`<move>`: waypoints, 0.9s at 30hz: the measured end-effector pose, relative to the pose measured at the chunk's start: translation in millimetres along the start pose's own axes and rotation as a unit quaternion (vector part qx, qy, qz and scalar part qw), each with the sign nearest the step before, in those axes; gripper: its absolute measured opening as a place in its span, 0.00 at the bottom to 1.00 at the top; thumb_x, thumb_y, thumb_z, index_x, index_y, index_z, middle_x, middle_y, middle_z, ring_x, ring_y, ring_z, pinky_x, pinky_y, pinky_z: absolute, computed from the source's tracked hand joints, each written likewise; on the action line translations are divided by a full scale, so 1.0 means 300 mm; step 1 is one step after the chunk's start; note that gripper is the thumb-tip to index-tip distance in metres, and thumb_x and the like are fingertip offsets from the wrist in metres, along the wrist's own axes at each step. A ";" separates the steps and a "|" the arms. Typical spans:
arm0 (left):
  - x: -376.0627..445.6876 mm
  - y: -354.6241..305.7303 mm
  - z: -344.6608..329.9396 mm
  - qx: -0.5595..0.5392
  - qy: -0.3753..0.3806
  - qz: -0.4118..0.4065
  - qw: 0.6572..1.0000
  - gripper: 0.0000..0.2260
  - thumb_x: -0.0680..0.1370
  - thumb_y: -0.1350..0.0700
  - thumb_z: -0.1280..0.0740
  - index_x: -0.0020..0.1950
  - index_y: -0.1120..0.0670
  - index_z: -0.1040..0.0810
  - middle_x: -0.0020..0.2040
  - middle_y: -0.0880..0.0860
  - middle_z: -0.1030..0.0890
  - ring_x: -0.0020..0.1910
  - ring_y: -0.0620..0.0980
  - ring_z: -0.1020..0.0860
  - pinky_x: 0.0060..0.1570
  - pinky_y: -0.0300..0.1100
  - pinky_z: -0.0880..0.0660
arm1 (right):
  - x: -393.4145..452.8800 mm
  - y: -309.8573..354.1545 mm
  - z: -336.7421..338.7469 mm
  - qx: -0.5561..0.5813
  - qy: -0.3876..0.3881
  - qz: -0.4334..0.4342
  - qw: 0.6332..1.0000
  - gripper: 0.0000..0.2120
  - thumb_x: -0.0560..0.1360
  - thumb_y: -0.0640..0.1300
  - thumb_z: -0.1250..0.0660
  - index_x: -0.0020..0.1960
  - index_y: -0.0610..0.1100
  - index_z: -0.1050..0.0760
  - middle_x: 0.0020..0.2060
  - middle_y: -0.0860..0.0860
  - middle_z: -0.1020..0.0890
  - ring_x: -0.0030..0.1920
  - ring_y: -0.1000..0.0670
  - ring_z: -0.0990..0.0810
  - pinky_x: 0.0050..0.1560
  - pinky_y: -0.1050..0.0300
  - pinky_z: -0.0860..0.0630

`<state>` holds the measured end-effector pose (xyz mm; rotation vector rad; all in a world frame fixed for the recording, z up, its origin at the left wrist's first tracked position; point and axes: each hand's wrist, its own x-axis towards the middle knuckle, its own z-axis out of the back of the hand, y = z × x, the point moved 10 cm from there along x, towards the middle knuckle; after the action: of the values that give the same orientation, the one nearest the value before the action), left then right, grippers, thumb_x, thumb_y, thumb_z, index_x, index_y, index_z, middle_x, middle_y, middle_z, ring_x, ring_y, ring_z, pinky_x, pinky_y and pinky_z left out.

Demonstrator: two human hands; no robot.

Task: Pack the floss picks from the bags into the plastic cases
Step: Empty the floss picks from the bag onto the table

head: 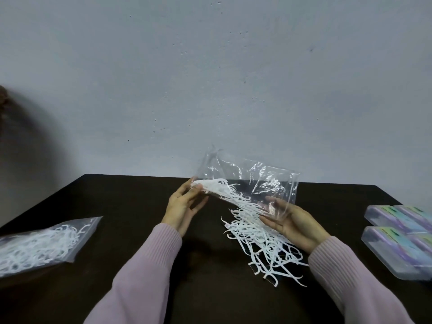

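Grasping the clear bag [261,181], both the left hand [184,206] and right hand [294,224] spill floss picks [257,237] onto the surface [140,218].

Plastic cases [402,232], seemingly four, cropped.

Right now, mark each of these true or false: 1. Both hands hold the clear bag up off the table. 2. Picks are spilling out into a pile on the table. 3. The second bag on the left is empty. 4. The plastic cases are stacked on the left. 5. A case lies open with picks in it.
1. True. The left hand and right hand hold the clear bag above the dark table.
2. True. Floss picks trail from the bag into a loose pile.
3. False. The second bag is full of picks.
4. False. The plastic cases lie at the right edge.
5. False. The cases look closed; no picks show in them.
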<state>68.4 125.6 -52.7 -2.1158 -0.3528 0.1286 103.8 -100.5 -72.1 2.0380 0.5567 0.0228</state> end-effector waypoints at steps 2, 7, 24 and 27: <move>-0.002 -0.009 0.004 -0.003 -0.002 -0.008 1.000 0.14 0.74 0.61 0.34 0.59 0.55 0.23 0.49 0.52 0.18 0.47 0.45 0.21 0.45 0.38 0.20 | -0.002 -0.023 -0.012 0.015 0.008 -0.022 1.000 0.12 0.80 0.41 0.45 0.57 0.37 0.27 0.53 0.38 0.22 0.48 0.38 0.20 0.33 0.54 0.18; -0.004 -0.029 0.008 -0.041 -0.016 -0.020 0.999 0.11 0.70 0.58 0.32 0.52 0.53 0.21 0.46 0.50 0.18 0.47 0.46 0.22 0.52 0.40 0.24 | -0.008 -0.055 -0.041 0.016 0.026 -0.052 0.998 0.13 0.80 0.43 0.44 0.55 0.35 0.25 0.51 0.37 0.20 0.40 0.41 0.16 0.33 0.55 0.18; -0.033 -0.025 -0.084 -0.041 0.058 -0.027 0.997 0.22 0.67 0.62 0.33 0.61 0.50 0.25 0.55 0.54 0.20 0.50 0.48 0.20 0.44 0.38 0.20 | -0.026 -0.099 -0.094 0.039 0.064 -0.099 0.992 0.14 0.75 0.38 0.38 0.59 0.33 0.27 0.53 0.31 0.21 0.44 0.38 0.17 0.36 0.52 0.18; -0.052 0.030 -0.117 0.018 0.092 0.022 0.995 0.27 0.66 0.64 0.32 0.63 0.45 0.27 0.58 0.58 0.20 0.56 0.54 0.21 0.47 0.45 0.19 | -0.018 -0.094 -0.091 0.042 0.058 -0.090 0.993 0.18 0.74 0.37 0.37 0.62 0.32 0.29 0.54 0.33 0.21 0.44 0.39 0.17 0.35 0.54 0.18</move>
<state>63.4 87.9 -41.9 -2.0818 -0.1935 -0.0336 81.7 -68.6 -80.2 2.0697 0.8245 0.0104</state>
